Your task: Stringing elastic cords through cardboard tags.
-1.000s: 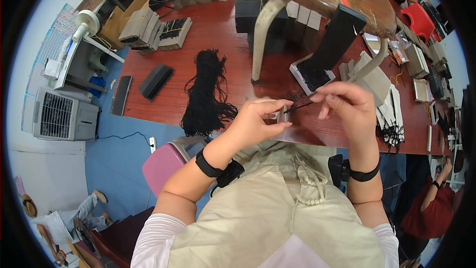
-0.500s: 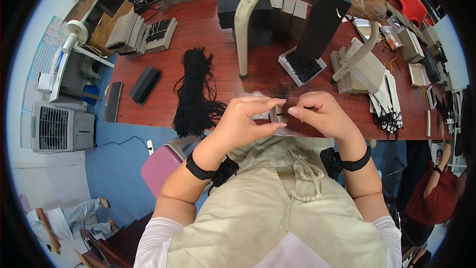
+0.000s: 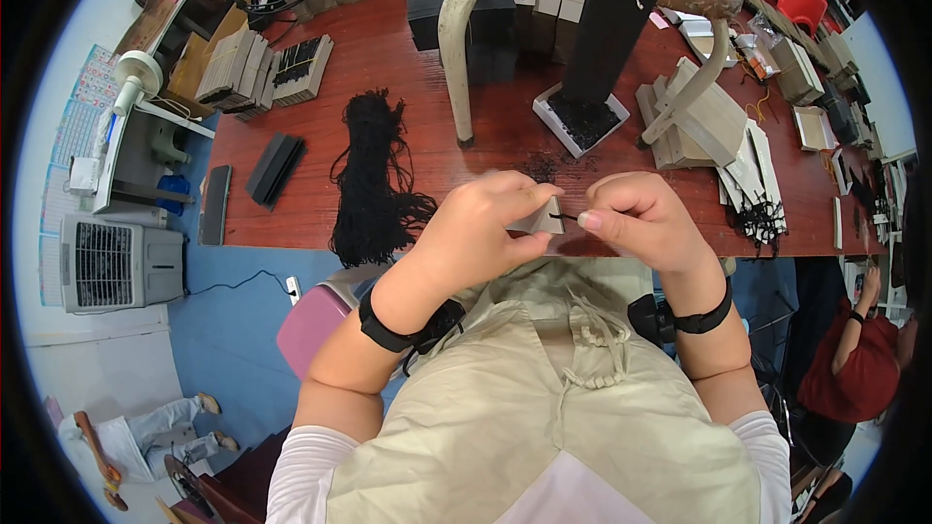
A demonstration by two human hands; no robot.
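Note:
My left hand (image 3: 471, 233) holds a small pale grey cardboard piece (image 3: 550, 217) by its edges, between thumb and fingers. A short black cord (image 3: 568, 216) sticks out of the card's face, and my right hand (image 3: 641, 218) pinches its end between thumb and forefinger. Whether the cord passes through the card is too small to tell. To the left of my hands lies a thick bundle of black cords (image 3: 367, 175) on the red-brown table (image 3: 301, 146). Beyond my hands sits a shallow white box (image 3: 556, 128) with black bits in it.
A tall black box (image 3: 614, 34) stands at the white box, beside a stool (image 3: 464, 68) on the table. Stacked grey boards (image 3: 694, 121) lie at right, near white strips with black cords (image 3: 755, 194). Black blocks (image 3: 275, 170) lie left. Other people are at both sides.
My right hand has drawn slightly right, and more of the black cord shows between the hands. The card has tilted so its face shows more. The whole view has shifted a little.

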